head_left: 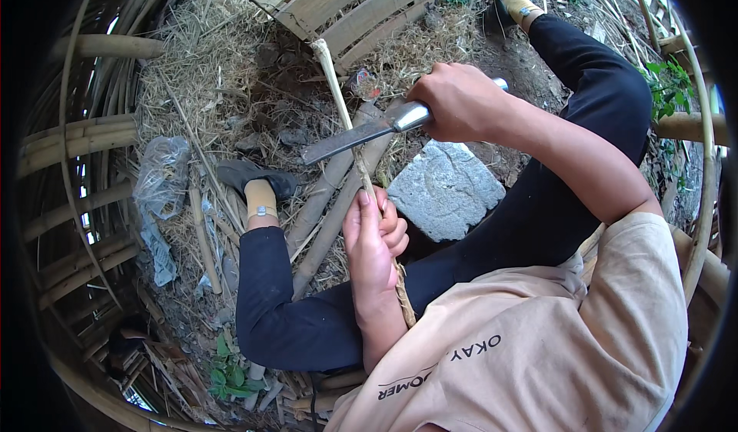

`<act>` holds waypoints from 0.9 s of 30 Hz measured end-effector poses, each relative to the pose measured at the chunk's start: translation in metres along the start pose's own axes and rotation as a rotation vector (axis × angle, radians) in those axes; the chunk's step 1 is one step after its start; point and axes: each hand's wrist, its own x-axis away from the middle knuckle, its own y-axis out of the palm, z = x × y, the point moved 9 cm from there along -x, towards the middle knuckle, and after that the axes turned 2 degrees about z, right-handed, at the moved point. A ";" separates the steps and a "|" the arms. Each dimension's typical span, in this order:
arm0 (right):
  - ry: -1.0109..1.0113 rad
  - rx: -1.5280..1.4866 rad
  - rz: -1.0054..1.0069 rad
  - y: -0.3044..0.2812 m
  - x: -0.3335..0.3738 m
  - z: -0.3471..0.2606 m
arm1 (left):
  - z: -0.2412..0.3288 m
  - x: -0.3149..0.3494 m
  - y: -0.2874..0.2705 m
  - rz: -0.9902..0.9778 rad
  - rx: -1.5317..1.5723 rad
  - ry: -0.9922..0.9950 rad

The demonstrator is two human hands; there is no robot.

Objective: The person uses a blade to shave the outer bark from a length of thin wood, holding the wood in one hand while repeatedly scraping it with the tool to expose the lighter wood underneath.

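Note:
My left hand [372,240] is closed around a thin wooden stick [335,86]. The stick slants up and away, pale at its far end, with a rough brown lower end beside my forearm. My right hand [461,103] grips a large knife [350,141] by its silvery metal handle. Its broad, dark, squared-off blade crosses the stick above my left hand; whether it touches the stick, I cannot tell. A grey stone block [447,190] lies between my legs, to the right of my left hand.
Two bamboo poles [319,209] lie on the straw-strewn ground beyond my left hand. A slatted wooden crate [346,13] stands at the far side. Clear plastic bags [161,178] lie at left, near a bamboo wall [81,144]. Green leaves [231,374] grow at lower left.

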 end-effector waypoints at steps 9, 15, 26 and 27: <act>0.004 0.049 0.140 0.001 -0.006 0.012 | -0.001 0.008 0.005 0.076 -0.080 0.035; -0.015 0.152 0.244 -0.014 -0.024 0.026 | 0.003 0.010 0.010 0.057 -0.095 0.064; 0.271 0.103 0.645 -0.100 -0.014 0.111 | -0.001 0.021 0.027 -0.118 -0.020 0.019; 0.313 0.121 0.580 -0.098 -0.011 0.118 | 0.001 0.018 0.022 -0.101 0.010 0.003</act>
